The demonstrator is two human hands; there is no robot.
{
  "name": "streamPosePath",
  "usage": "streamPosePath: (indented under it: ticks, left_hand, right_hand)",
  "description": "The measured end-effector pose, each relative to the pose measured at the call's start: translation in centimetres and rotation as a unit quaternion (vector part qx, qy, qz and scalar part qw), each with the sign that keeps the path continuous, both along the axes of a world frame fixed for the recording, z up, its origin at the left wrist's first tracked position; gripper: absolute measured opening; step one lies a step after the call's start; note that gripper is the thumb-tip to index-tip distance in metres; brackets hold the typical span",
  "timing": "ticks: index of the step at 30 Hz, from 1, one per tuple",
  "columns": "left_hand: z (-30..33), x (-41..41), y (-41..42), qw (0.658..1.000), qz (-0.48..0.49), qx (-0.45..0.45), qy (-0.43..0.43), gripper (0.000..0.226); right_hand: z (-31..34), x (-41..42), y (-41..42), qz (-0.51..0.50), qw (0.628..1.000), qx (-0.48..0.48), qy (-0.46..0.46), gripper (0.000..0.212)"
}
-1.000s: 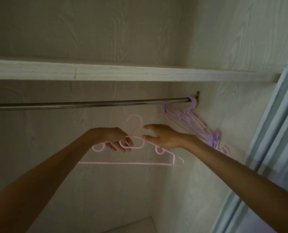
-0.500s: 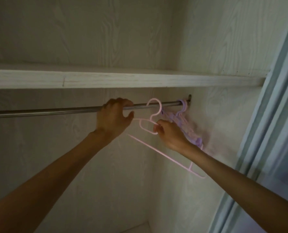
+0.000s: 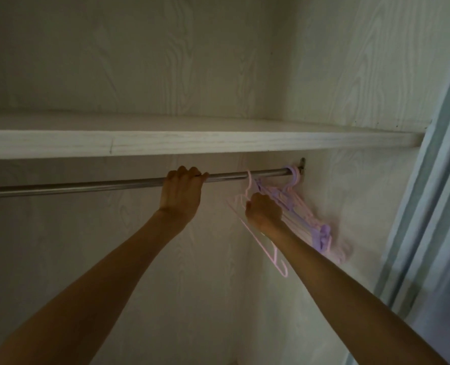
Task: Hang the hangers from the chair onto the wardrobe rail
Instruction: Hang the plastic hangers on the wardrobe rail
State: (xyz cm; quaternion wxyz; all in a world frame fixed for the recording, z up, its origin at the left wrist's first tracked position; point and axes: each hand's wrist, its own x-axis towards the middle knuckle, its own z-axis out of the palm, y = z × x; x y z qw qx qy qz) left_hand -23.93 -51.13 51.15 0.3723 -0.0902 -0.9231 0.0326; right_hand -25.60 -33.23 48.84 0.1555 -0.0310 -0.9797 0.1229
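Gripping pink hanger (image 3: 247,204) in right hand (image 3: 264,213), hooked over rail (image 3: 87,186)

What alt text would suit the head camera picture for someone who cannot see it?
A right hand holds a pink hanger hooked on a wardrobe rail, beside purple hangers by the wall. The left hand grips the rail under a shelf.

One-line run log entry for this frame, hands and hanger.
left hand: grips rail | right hand: holds pink hanger, hook at rail | purple hangers: hung by wall
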Motion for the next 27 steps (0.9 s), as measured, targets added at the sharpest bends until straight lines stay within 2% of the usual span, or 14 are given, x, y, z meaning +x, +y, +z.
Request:
streamPosePath:
  ticks: [3,5,7,11,14,17,21,27]
  left_hand:
    - [-0.1,-0.1,0.1,1.0,-0.008,0.025,0.005,0.047]
    - [-0.4,0.0,0.3,1.0,-0.002,0.021,0.011,0.045]
    - [-0.4,0.1,0.4,1.0,0.006,0.022,0.016,0.043]
    - [-0.2,0.2,0.7,0.999,0.015,0.021,0.018,0.041]
    - [-0.3,0.3,0.6,0.999,0.022,0.011,0.022,0.039]
    - [-0.5,0.1,0.6,0.999,0.016,0.009,0.031,0.04]
    - [-1.0,-0.3,0.4,0.998,0.007,0.01,0.056,0.045]
    - [-1.3,-0.3,0.8,0.998,0.015,0.011,0.058,0.043]
  right_hand:
    - [-0.2,0.0,0.9,0.019,0.999,0.0,0.045,0.048]
    - [0.4,-0.2,1.4,0.048,0.989,-0.003,0.143,0.059]
    - [1.2,-1.1,1.7,0.097,0.972,0.038,0.212,0.061]
    - [1.8,-3.4,1.7,0.139,0.953,0.14,0.229,0.052]
    - [1.7,-4.1,2.6,0.153,0.94,0.156,0.261,0.047]
    - [2.2,-4.1,4.9,0.117,0.936,0.176,0.281,0.05]
    - [2.6,-4.8,8.6,0.103,0.942,0.217,0.233,0.055]
    - [3.5,-5.4,11.4,0.096,0.933,0.274,0.213,0.055]
